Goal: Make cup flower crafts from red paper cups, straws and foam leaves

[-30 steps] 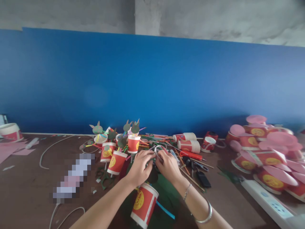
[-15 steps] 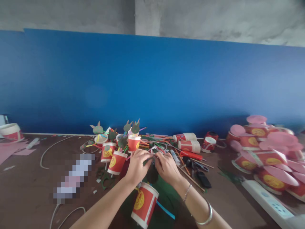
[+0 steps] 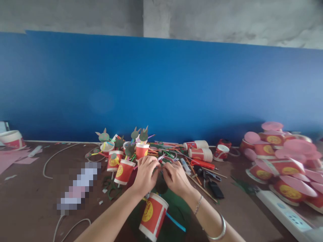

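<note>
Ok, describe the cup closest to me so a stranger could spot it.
Below the blue wall, on the brown table, find two forearms. The red cup is between them. It's the only cup there, with a blue strip at its right.

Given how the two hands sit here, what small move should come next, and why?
Perhaps ease the left hand and right hand back toward the dark round piece: they nearly meet just beyond it, and the nearest red cup shows right before it. Anything pinched is hidden.
</note>
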`<state>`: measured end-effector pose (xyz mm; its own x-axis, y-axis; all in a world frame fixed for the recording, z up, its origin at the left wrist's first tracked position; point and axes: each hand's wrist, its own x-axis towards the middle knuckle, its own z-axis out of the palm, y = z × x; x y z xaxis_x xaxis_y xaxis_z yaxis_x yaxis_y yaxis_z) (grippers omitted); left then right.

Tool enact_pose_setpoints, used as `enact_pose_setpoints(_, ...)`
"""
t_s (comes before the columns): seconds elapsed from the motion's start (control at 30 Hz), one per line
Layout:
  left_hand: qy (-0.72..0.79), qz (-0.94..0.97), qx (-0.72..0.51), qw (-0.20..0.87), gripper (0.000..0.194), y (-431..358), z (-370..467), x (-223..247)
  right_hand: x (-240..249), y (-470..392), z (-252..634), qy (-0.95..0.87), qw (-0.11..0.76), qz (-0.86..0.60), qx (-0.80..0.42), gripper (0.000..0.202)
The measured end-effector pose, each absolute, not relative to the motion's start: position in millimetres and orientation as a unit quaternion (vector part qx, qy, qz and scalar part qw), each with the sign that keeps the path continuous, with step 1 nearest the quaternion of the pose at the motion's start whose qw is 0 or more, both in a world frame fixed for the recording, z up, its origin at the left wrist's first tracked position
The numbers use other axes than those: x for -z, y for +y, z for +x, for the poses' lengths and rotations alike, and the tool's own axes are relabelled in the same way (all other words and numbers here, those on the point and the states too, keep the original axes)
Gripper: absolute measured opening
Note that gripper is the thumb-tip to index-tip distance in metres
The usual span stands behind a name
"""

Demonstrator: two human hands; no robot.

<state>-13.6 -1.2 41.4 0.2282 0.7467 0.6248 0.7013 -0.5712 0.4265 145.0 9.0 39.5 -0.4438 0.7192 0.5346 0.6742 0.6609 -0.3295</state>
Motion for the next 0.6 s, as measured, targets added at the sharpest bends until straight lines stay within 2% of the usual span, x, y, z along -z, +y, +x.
enact_pose_setpoints(0.13, 0.451, 0.783, -0.429, 0.014, 0.010, -2, -14, -41, -43, 8, 143, -0.807, 0.384, -0.421, -0.153, 0.019)
enact_pose_setpoints(0.3, 0.423, 0.782, -0.457, -0.010, 0.011, -4, -16, -41, -44, 9, 140, -0.697, 0.425, -0.404, -0.413, 0.021)
enact_pose_setpoints(0.4, 0.406, 0.780, -0.476, -0.018, 0.012, -6, -16, -41, -46, 7, 138, -0.640, 0.435, -0.381, -0.505, 0.024)
enact_pose_setpoints(0.5, 0.416, 0.754, -0.508, 0.026, 0.012, -7, -12, -40, -54, 3, 136, -0.659, 0.428, -0.394, -0.477, 0.025)
enact_pose_setpoints(0.6, 0.423, 0.710, -0.553, 0.108, 0.013, -5, -8, -38, -61, 2, 139, -0.732, 0.405, -0.446, -0.318, 0.022)
